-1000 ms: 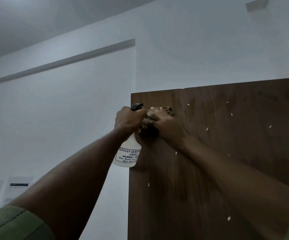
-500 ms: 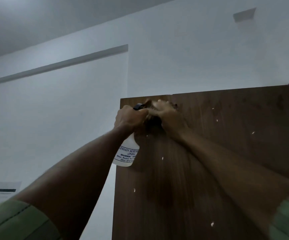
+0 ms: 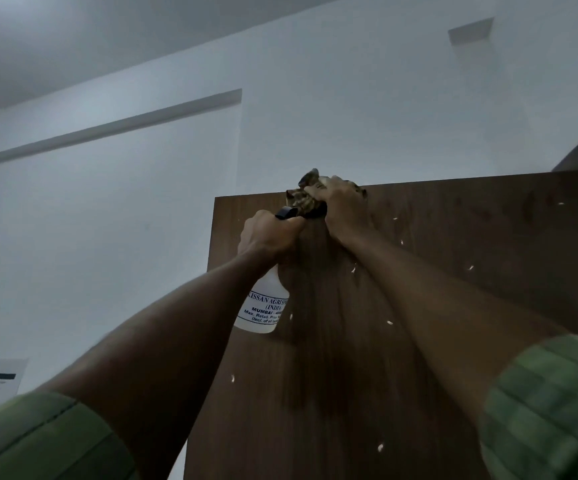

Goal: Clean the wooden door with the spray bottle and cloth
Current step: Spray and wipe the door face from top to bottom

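Your right hand (image 3: 344, 211) presses the bunched cloth (image 3: 306, 200) on the door (image 3: 454, 289) top; your left hand (image 3: 268, 237) grips the spray bottle (image 3: 265, 308).

The wooden door (image 3: 454, 271) is dark brown with a fine vertical grain, darker in a streaked patch below the hands, and it is flecked with small white specks. The spray bottle (image 3: 263, 306) is translucent white with a black nozzle and a white label printed in dark blue letters, while the cloth (image 3: 306, 197) is mottled tan and dark brown. The sleeves (image 3: 550, 407) are green, the right one faintly checked, and the wall (image 3: 107, 220) is pale bluish white.
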